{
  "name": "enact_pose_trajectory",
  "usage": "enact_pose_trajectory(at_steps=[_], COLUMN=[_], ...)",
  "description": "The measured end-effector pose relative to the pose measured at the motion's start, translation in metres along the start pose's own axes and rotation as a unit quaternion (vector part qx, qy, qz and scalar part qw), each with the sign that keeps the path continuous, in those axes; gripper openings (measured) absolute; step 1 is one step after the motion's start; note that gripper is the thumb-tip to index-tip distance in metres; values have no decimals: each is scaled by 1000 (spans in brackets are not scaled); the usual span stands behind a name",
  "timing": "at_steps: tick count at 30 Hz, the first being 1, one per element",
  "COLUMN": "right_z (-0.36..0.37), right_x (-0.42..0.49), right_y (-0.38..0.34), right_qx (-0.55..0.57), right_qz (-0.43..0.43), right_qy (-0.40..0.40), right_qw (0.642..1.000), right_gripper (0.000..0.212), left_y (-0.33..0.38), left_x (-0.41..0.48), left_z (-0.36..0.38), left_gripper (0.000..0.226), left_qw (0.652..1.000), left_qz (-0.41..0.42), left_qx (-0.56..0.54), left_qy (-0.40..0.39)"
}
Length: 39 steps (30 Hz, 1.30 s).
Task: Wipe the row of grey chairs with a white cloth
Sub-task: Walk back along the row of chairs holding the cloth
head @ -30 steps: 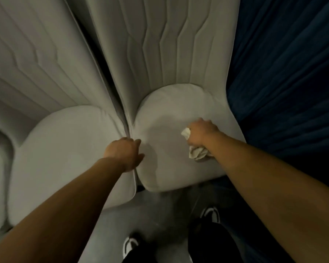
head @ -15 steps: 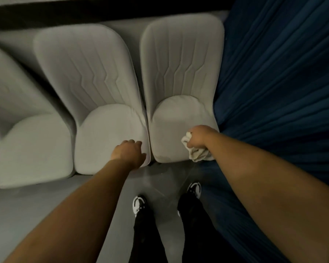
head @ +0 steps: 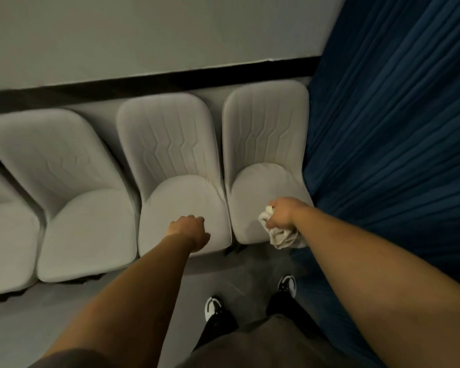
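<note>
A row of grey padded chairs stands against the wall. The rightmost chair (head: 263,181) is beside the curtain, with a second chair (head: 178,200) and a third chair (head: 85,224) to its left, and part of a fourth chair (head: 6,243) at the left edge. My right hand (head: 283,212) grips a crumpled white cloth (head: 279,236) at the front right corner of the rightmost seat, and the cloth hangs past the seat edge. My left hand (head: 190,231) is over the front of the second seat, fingers loosely curled, holding nothing.
A dark blue pleated curtain (head: 383,134) fills the right side, close against the rightmost chair. A pale wall (head: 144,35) with a dark strip (head: 170,81) runs behind the chairs. My shoes (head: 213,306) stand on grey floor (head: 24,328) in front.
The view has pulled back and up from the seats, so the whole chair backs and the wall now show. The cloth has slid from mid-seat to the front edge.
</note>
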State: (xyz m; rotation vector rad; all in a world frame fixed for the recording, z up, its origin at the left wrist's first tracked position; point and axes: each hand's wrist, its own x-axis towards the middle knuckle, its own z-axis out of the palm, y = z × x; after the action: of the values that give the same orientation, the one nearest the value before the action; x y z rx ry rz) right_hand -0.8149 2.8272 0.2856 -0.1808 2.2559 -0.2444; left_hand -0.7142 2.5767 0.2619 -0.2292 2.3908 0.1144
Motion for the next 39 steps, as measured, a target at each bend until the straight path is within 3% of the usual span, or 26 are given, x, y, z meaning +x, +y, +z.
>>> enact_pose_trajectory(at_steps=[5, 8, 15, 20, 28, 39], right_z=[-3, -15, -40, -37, 1, 105], right_x=[-26, -36, -25, -6, -9, -70], right_y=[-2, -5, -22, -29, -51, -166], right_qx=[-34, -58, -157, -234, -365, -458], right_qz=[-3, -10, -73, -147, -261, -405], right_qy=[29, 21, 11, -9, -72, -102], right_qw=[999, 998, 985, 961, 891, 785], right_gripper=[41, 57, 68, 39, 38, 37], left_y=[-12, -6, -3, 10, 52, 32], left_x=[-17, -27, -57, -88, -171, -270], left_z=[-2, -11, -9, 32, 79, 153], left_gripper=[57, 60, 59, 60, 64, 70], left_qw=[1000, 998, 987, 967, 924, 846], left_qz=[-12, -11, -82, -175, -285, -398], left_qx=[-10, -32, -99, -168, -239, -330], left_qy=[18, 45, 94, 81, 93, 130])
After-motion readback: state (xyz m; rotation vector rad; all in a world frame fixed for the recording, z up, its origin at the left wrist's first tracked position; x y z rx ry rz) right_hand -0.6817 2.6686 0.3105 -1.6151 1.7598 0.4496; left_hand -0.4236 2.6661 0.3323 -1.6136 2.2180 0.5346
